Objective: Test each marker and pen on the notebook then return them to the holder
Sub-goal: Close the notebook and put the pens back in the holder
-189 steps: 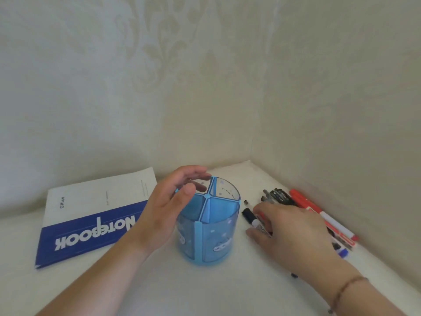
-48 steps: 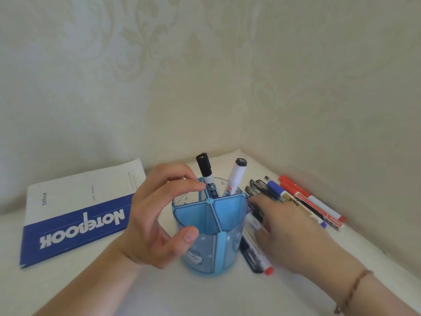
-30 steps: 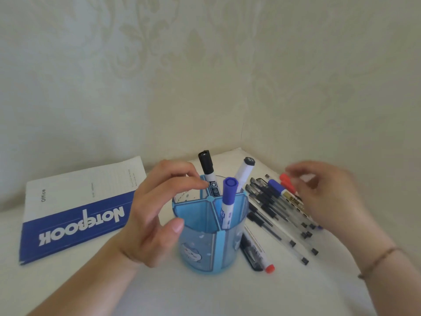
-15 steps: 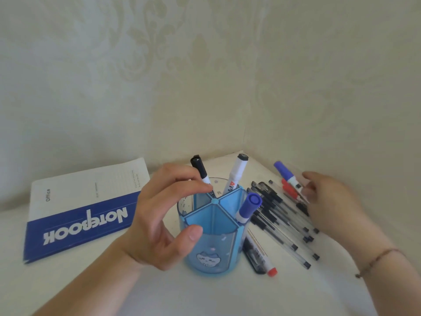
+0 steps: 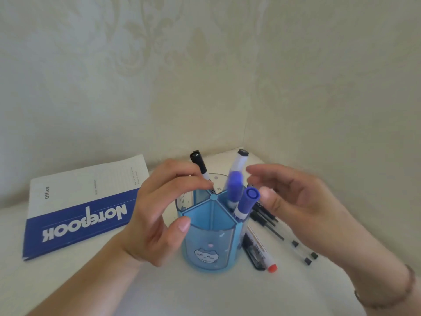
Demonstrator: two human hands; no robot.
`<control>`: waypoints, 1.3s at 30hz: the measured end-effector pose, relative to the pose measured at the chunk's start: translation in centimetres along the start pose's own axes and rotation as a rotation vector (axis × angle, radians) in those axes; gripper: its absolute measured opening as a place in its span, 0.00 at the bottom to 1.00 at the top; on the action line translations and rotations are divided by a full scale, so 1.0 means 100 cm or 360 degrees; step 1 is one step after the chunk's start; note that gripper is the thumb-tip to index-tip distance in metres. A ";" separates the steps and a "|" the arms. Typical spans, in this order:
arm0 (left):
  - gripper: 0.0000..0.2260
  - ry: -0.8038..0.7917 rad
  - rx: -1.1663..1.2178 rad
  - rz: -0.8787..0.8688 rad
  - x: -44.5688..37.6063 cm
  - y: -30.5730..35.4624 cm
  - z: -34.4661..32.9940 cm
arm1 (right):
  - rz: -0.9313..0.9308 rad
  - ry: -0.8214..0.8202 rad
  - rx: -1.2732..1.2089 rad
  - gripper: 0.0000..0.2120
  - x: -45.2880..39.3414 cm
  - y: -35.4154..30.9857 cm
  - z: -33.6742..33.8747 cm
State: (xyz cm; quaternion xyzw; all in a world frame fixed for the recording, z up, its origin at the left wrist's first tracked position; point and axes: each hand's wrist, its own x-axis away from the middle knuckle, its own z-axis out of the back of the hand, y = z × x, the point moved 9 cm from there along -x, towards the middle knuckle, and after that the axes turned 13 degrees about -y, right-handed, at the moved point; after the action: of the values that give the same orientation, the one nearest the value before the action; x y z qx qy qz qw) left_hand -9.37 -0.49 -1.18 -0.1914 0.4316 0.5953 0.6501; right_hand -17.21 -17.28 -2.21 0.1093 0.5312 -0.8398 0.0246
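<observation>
A translucent blue holder (image 5: pixel 210 242) with a cat picture stands in the middle of the white table. My left hand (image 5: pixel 157 213) grips it, thumb on the front wall and fingertips on the far rim. In the back compartments stand a black-capped marker (image 5: pixel 197 164) and a white marker (image 5: pixel 239 164). The right compartment has a blue-capped marker (image 5: pixel 247 202) and a second, motion-blurred blue marker (image 5: pixel 234 190). My right hand (image 5: pixel 296 204) hovers just right of these with fingers apart, holding nothing. The closed blue and white notebook (image 5: pixel 79 208) lies at the left.
To the right of the holder a red-ended marker (image 5: pixel 262 252) lies beside a black one. Several thin black-capped pens (image 5: pixel 276 233) lie on the table partly under my right hand. Walls meet in a corner close behind and run along the right.
My right hand lifted a second blue marker from the pile at the right and carried it to the holder. It now sits blurred in the right compartment, and the fingers have opened.
</observation>
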 end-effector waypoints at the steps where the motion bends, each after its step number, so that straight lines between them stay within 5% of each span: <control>1: 0.22 0.0003 0.0006 -0.0002 0.000 0.000 0.000 | -0.0021 0.0090 -0.0052 0.13 0.002 0.001 0.011; 4: 0.22 -0.0005 0.0025 -0.0012 0.001 -0.002 0.000 | -0.0153 0.0365 0.0048 0.05 0.009 0.015 0.050; 8: 0.21 0.0012 -0.0033 -0.0010 0.000 0.002 0.000 | -0.0465 0.0003 0.0855 0.01 -0.003 0.045 0.020; 10: 0.20 0.0024 -0.0038 -0.0023 -0.001 0.005 -0.001 | -0.0541 -0.0177 0.1173 0.06 -0.005 0.053 -0.009; 14: 0.20 0.0109 -0.0060 -0.0036 0.002 0.005 0.004 | -0.0605 -0.0250 0.1536 0.10 -0.003 0.050 -0.032; 19: 0.19 0.0293 -0.0140 -0.0058 0.006 0.006 0.015 | -0.0519 -0.0276 0.1351 0.05 -0.003 0.051 -0.034; 21: 0.23 0.0367 -0.0139 -0.0090 0.006 0.006 0.018 | -0.0481 -0.0176 0.1190 0.11 -0.003 0.047 -0.018; 26: 0.35 0.0348 0.0051 -0.0028 -0.003 -0.001 0.015 | -0.0118 0.0522 0.0038 0.31 0.012 0.013 0.045; 29: 0.35 0.0345 0.0095 -0.0025 -0.005 0.000 0.011 | 0.0358 0.0717 -0.0347 0.29 0.027 -0.022 0.049; 32: 0.36 0.0288 0.0125 -0.0029 -0.004 -0.001 0.009 | 0.0548 0.0604 -0.0320 0.29 0.028 -0.035 0.029; 36: 0.34 0.0213 0.0098 -0.0007 -0.004 0.001 0.007 | 0.0482 0.0396 0.0209 0.27 0.019 -0.033 0.006; 39: 0.35 0.0223 0.0037 -0.0003 -0.005 0.000 0.009 | 0.0372 0.0643 0.0303 0.17 0.022 -0.020 0.040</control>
State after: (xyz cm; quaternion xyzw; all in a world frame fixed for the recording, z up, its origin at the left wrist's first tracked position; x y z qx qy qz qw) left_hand -9.07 -0.07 -0.31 -0.2255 0.4828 0.5749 0.6210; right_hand -20.26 -19.82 0.75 0.3374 0.4276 -0.8386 0.0044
